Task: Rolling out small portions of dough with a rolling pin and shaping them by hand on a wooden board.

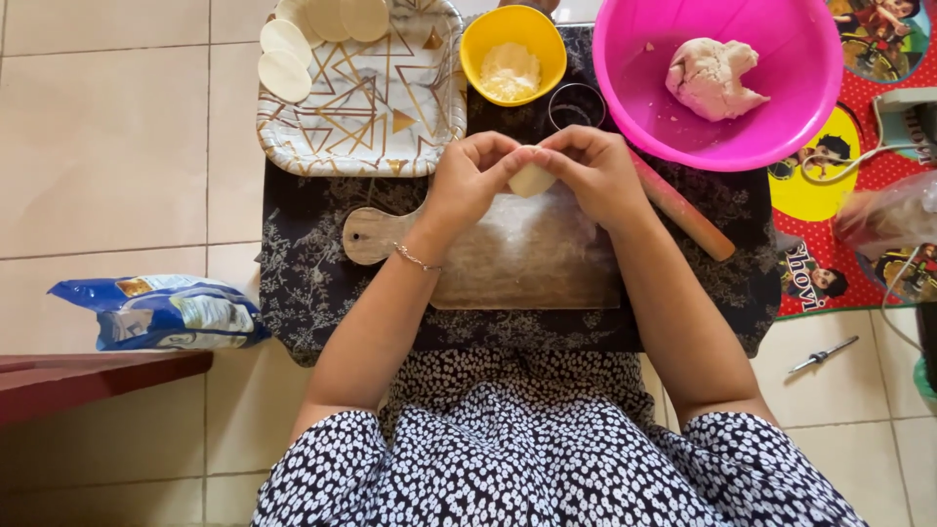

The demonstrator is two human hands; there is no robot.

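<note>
I see both forearms reaching forward from the lap, bent at the elbows so that they draw together over the wooden board (527,256). The left hand (471,176) and the right hand (593,168) meet above the far edge of that board, knuckles up and wrists slightly cocked inward. Between them sits a small piece of dough (532,180), pale and rounded, held just above the board. The fingers of both hands curl in and pinch it from either side, fingertips pressed close together at its top. A thin bracelet (416,259) circles the left wrist.

Much of the dough piece is covered by the fingers, so I cannot tell its full shape. A rolling pin (688,212) lies just beyond the right hand, its near end hidden under that hand. A clear round cutter (576,103) stands behind the knuckles. Farther back, the pink bowl (717,83) holds a larger lump of dough (711,78), the yellow bowl (512,51) holds flour, and the patterned paper tray (361,107) carries flat dough rounds (284,59), some cut off by the top of the view. A blue packet (161,312) lies on the floor at left.
</note>
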